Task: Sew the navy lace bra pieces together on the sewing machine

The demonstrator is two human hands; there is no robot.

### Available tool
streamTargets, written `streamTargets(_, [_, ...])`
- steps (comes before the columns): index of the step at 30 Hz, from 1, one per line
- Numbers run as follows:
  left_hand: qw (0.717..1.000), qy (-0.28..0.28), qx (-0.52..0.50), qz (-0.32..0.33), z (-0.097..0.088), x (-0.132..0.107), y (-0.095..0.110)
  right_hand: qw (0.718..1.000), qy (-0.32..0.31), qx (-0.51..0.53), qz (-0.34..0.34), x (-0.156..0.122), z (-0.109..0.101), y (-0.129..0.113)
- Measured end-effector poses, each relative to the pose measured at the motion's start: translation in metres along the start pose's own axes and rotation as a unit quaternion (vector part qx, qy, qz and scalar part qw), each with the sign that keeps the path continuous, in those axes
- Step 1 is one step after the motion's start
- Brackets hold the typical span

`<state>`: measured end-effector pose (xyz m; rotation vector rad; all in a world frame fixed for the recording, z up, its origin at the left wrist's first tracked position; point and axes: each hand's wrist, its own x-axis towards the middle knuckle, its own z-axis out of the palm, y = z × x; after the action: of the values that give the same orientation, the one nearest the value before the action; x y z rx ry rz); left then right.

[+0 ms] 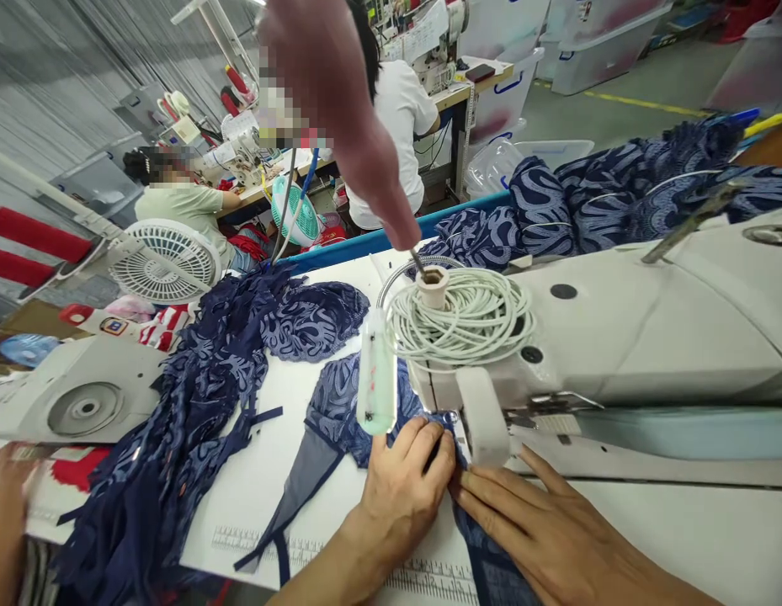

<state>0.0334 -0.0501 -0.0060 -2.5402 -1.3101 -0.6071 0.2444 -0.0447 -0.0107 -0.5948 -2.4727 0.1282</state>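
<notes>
Navy lace fabric (pixel 337 400) lies under the head of a white sewing machine (pixel 618 337), with a plain navy panel trailing left. My left hand (pixel 406 484) pinches and presses this fabric beside the needle area, fingers bent. Just to its right, my right hand (pixel 535 522) rests with fingers stretched out over a darker strip of the same cloth (pixel 492 564). The fingertips of both hands nearly meet in front of the presser foot, which is mostly hidden. A lit translucent lamp (pixel 376 379) hangs directly above my left fingers.
Coiled pale cord (pixel 466 316) and a pink-handled tool (pixel 371 151) top the machine. Navy lace pieces (pixel 207 396) heap at left; bundles (pixel 542 206) lie behind. A co-worker's hand (pixel 5 497) is at the left edge. A fan (pixel 165 261) and seated people (pixel 400 126) are beyond.
</notes>
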Motion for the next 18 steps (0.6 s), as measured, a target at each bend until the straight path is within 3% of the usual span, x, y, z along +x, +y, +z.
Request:
streamTargets(7, [0.999, -0.031, 0.005, -0.011, 0.009, 0.012, -0.018, 0.999, -0.019, -0.018, 0.028, 0.000, 0.008, 0.008])
streamTargets(12, [0.995, -0.053, 0.013, -0.079, 0.005, 0.012, -0.010, 0.997, -0.044, -0.039, 0.040, 0.005, 0.008, 0.011])
streamTargets(15, [0.993, -0.075, -0.007, -0.086, 0.001, 0.007, -0.006, 0.996, -0.064, -0.025, 0.051, 0.006, 0.005, 0.011])
streamTargets(18, [0.995, -0.045, -0.047, -0.081, -0.004, 0.005, -0.008, 0.996, -0.082, -0.016, 0.026, 0.004, -0.001, 0.011])
